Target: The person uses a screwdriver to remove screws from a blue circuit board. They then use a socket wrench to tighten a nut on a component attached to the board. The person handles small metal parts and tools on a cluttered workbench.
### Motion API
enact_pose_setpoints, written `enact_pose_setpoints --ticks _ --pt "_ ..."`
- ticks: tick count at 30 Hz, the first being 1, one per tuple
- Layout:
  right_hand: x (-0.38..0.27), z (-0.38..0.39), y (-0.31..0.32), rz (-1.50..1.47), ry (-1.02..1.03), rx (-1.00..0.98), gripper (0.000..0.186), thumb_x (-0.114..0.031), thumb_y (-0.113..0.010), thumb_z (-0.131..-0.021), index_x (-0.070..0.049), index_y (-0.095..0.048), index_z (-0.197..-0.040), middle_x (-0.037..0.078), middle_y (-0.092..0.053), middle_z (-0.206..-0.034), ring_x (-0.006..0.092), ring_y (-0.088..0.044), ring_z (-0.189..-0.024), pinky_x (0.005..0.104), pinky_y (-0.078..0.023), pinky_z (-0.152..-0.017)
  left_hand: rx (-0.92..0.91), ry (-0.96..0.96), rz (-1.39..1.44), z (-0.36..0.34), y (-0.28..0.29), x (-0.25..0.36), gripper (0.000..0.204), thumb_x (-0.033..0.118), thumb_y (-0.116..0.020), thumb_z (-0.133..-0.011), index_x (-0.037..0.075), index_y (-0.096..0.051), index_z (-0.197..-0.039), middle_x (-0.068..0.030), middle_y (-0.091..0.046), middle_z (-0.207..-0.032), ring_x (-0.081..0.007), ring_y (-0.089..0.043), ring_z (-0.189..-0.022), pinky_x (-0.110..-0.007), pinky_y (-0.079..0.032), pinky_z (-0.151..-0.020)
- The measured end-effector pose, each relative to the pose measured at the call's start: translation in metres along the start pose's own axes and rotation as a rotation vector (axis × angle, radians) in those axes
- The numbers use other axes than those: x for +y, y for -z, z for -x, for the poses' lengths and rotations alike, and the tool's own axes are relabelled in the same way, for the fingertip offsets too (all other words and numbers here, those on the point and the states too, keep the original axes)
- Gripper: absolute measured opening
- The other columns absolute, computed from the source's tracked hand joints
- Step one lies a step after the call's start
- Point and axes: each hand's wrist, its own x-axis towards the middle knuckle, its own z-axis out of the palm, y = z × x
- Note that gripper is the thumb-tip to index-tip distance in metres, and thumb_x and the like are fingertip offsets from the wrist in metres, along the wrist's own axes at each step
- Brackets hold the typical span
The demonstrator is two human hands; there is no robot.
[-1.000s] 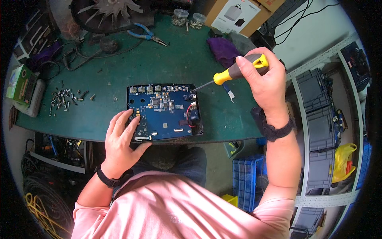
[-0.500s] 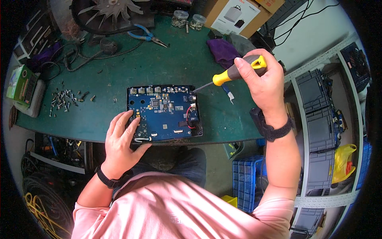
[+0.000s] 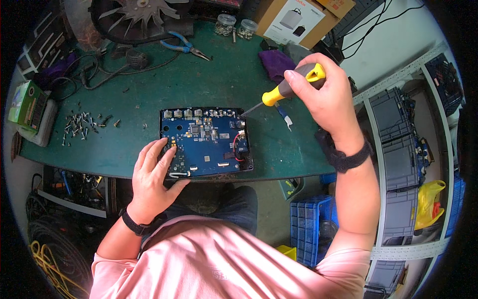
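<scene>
Right grip (image 3: 326, 102) clamped around a yellow-and-grey screwdriver (image 3: 272, 96), tip at the two o'clock corner of a blue circuit board (image 3: 211, 148) on the surface (image 3: 107, 154); left grip (image 3: 152, 169), spread apart, touches its eight o'clock edge. Likely screw work, calling next for a seated tip.

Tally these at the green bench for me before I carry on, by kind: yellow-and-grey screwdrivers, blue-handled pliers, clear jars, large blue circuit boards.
Yellow-and-grey screwdriver: 1
Blue-handled pliers: 1
Clear jars: 2
Large blue circuit board: 1
Total: 5
</scene>
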Motion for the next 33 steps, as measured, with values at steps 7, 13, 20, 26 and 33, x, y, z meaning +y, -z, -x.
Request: enact_pose_setpoints --ticks 7,13,20,26,33 --pt "0.001 -0.021 0.010 0.009 0.022 -0.192 0.026 -0.024 -0.072 -0.080 -0.001 -0.062 -0.088 0.010 -0.065 -0.072 0.0169 -0.063 -0.066 0.0303 -0.049 -0.061 0.004 -0.016 0.004 0.000 0.000 0.000 0.072 0.019 -0.083 -0.058 0.000 -0.057 -0.122 -0.0232 -0.051 -0.132 -0.0429 -0.051 -0.117 -0.049 -0.042 -0.099" --pt "-0.003 -0.033 0.016 -0.072 -0.057 -0.392 0.029 -0.022 -0.069 -0.080 0.001 -0.060 -0.095 0.011 -0.068 -0.078 0.0184 -0.065 -0.072 0.0305 -0.051 -0.067 0.000 -0.015 -0.001 0.001 0.001 -0.001 0.073 0.019 -0.083 -0.058 0.000 -0.056 -0.123 -0.0231 -0.051 -0.132 -0.0428 -0.051 -0.117 -0.049 -0.043 -0.099" --pt "-0.011 -0.051 0.014 0.077 -0.031 -0.514 0.021 -0.020 -0.067 -0.081 -0.004 -0.061 -0.092 0.003 -0.062 -0.079 0.0086 -0.059 -0.071 0.0250 -0.049 -0.063 0.001 -0.020 -0.005 0.001 0.000 -0.003 0.075 0.018 -0.084 -0.058 0.001 -0.055 -0.125 -0.0227 -0.050 -0.134 -0.0425 -0.052 -0.116 -0.048 -0.044 -0.098" --pt "-0.020 -0.052 0.010 0.163 -0.233 -0.457 0.036 -0.031 -0.072 -0.078 0.003 -0.065 -0.086 0.014 -0.068 -0.080 0.0188 -0.065 -0.074 0.0315 -0.050 -0.066 -0.013 -0.005 -0.027 0.002 0.000 -0.001 0.075 0.017 -0.084 -0.060 0.002 -0.055 -0.127 -0.0218 -0.049 -0.136 -0.0403 -0.052 -0.118 -0.047 -0.044 -0.098" --pt "0.000 -0.038 0.026 0.107 -0.060 -0.505 0.033 -0.030 -0.073 -0.078 0.001 -0.066 -0.088 0.012 -0.066 -0.080 0.0181 -0.063 -0.076 0.0314 -0.050 -0.068 -0.023 0.013 0.077 0.004 -0.003 0.002 0.079 0.013 -0.083 -0.063 0.000 -0.049 -0.132 -0.0272 -0.044 -0.140 -0.0446 -0.049 -0.124 -0.046 -0.043 -0.102"
